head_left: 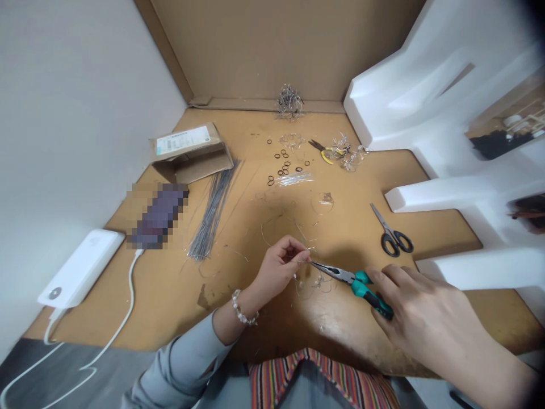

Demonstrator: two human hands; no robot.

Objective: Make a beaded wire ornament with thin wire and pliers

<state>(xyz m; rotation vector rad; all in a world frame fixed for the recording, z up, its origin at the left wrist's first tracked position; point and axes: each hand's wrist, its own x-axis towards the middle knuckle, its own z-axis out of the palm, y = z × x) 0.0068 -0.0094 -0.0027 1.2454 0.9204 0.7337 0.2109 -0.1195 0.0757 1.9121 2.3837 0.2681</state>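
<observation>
My left hand (283,264) is closed in a pinch, with a thin piece of wire (311,248) poking out past the fingertips. My right hand (419,307) grips long-nose pliers (340,274) by their teal and black handles. The pliers' narrow tips meet the wire right at my left fingertips; exactly how they clasp it is too small to tell. Below the pliers, small loops of wire (319,282) lie on the tabletop (251,307). Beyond my left hand, more fine wire pieces (281,218) are scattered.
Left of centre lies a bundle of straight wires (213,216) beside an open cardboard box (191,153). A phone (159,216) and white power bank (80,267) sit further left. Scissors (390,236), yellow-handled pliers (326,152), dark rings (284,169) and white foam (447,196) are around.
</observation>
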